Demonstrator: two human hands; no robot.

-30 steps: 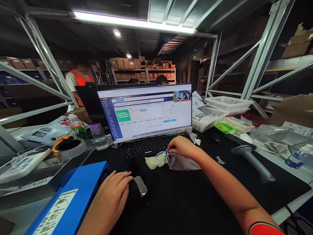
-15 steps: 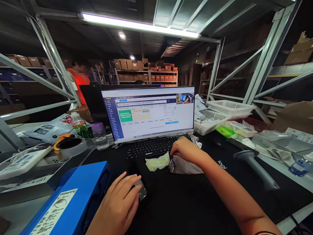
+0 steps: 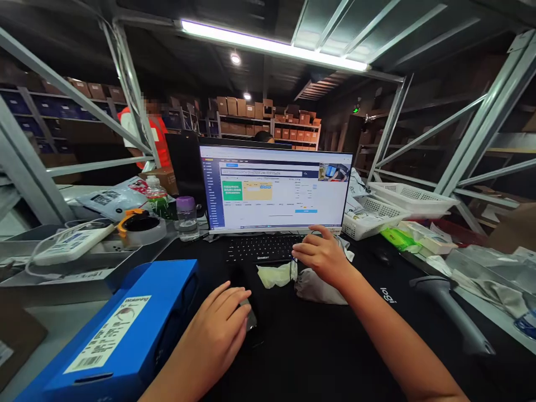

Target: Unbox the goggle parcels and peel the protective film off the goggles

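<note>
My left hand [image 3: 221,324] lies with its fingers stretched over a small dark glossy object [image 3: 252,320], mostly hidden beneath them. A grey cloth pouch [image 3: 318,287] rests on the black desk mat. Just above it, my right hand [image 3: 324,257] has its fingertips pinched at what looks like a thin drawstring [image 3: 292,261] leading down to the pouch mouth; its index finger is raised. Beside the pouch, on its left, sits a crumpled pale yellow wrapper [image 3: 274,276]. Part of the pouch is hidden by my right wrist.
A keyboard [image 3: 259,247] and monitor [image 3: 276,195] stand ahead. On the left are a blue box [image 3: 138,312], a tape roll [image 3: 144,228] and a purple-lidded bottle [image 3: 187,219]. A barcode scanner [image 3: 452,312], mouse [image 3: 380,255] and white baskets [image 3: 372,220] occupy the right.
My right hand has lifted off the pouch, its index finger now raised. The pouch looks rounder. My left hand stays on the dark object, and the whole view has shifted slightly.
</note>
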